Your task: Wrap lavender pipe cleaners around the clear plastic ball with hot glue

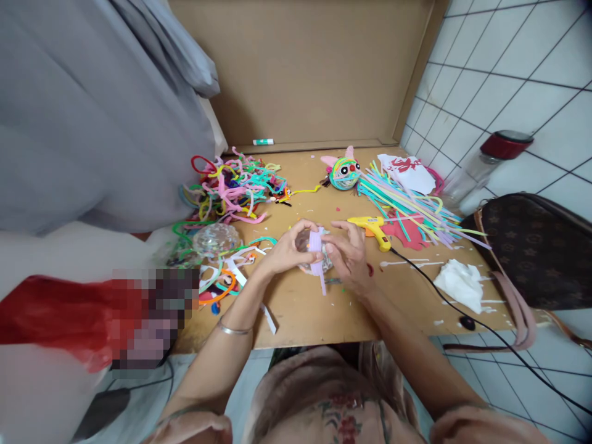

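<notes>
Ball (303,243) between 2 hands (287,251) (348,254), lilac strips (316,245) across, lidded clear bottle (476,176)

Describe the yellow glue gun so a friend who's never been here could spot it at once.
Start with the wooden table and find the person's right hand near its middle. Just right of that hand lies the glue gun. Unlike the thin pastel pipe cleaners beside it, it is pistol-shaped, with a black cord trailing from its handle.

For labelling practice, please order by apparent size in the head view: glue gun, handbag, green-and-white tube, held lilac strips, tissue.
Handbag
Tissue
Glue gun and lilac strips: too alike to rank
Green-and-white tube
</notes>
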`<state>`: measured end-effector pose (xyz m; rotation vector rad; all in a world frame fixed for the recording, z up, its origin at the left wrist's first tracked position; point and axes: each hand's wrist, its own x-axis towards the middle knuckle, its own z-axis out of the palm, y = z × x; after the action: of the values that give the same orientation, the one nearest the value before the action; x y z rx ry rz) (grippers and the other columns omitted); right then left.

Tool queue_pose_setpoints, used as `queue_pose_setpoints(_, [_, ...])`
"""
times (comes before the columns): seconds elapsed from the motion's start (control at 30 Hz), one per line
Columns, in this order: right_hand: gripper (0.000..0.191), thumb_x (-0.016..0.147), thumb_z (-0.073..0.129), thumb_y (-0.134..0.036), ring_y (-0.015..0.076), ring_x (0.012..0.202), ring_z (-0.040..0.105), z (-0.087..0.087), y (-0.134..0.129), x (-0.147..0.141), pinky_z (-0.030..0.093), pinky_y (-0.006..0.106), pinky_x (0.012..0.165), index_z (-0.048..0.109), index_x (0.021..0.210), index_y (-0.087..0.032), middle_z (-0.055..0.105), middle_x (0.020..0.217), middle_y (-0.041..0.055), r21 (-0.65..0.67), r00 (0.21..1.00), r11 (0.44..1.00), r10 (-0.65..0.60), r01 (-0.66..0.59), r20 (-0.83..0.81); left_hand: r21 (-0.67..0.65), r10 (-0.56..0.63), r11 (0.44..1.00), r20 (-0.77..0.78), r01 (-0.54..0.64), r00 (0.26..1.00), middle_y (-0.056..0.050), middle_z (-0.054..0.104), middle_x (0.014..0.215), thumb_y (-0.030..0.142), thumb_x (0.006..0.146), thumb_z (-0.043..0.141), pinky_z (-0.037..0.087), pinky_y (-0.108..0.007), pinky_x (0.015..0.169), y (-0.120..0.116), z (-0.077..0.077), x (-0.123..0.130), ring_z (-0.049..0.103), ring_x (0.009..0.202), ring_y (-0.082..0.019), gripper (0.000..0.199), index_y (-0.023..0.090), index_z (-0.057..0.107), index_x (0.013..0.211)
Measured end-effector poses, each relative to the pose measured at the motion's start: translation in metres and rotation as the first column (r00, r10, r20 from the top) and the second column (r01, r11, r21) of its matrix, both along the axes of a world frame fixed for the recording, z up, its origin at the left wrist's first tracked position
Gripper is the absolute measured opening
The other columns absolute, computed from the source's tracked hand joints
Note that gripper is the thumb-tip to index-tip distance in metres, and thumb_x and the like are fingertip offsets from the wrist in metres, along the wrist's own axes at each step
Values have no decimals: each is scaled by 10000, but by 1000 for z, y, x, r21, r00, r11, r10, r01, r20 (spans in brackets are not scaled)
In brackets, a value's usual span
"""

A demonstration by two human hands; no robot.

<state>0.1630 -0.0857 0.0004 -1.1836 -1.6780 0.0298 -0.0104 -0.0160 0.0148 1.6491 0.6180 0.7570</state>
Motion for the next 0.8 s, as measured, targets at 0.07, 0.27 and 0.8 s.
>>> queue_pose_setpoints(0.07, [332, 967, 430, -393, 248, 1169, 529, 0, 0, 0, 389, 465, 1001, 692, 1125, -265, 545, 1233, 92, -12, 1000, 1000, 4, -4, -5, 8, 18, 1000, -13, -18, 1000, -57, 561, 1193, 306, 643, 788, 455, -305, 920, -1, 1, 1, 571, 1034, -185, 524, 215, 459, 1041])
queue_pose_setpoints(0.27, [382, 972, 395, -461, 273, 1220, 485, 2, 1, -2, 363, 481, 1006, 683, 1175, -314, 508, 1325, 85, -41, 991, 996, 78, -74, 109, 68, 30, 997, -9, -29, 1000, -80, 538, 1229, 235, 594, 780, 443, -363, 1011, -1, 2, 3, 539, 1172, -232, 653, 218, 415, 1134])
queue_pose_setpoints(0.8, [704, 921, 212, -720, 237, 1135, 567, -15, 34, 10, 424, 405, 1038, 729, 1040, -257, 640, 1118, 96, -383, 956, 905, 74, -183, -283, 125, -48, 990, -107, 61, 993, -97, 541, 1197, 326, 621, 817, 484, -333, 832, -2, 3, 0, 570, 956, -203, 886, 218, 331, 1353])
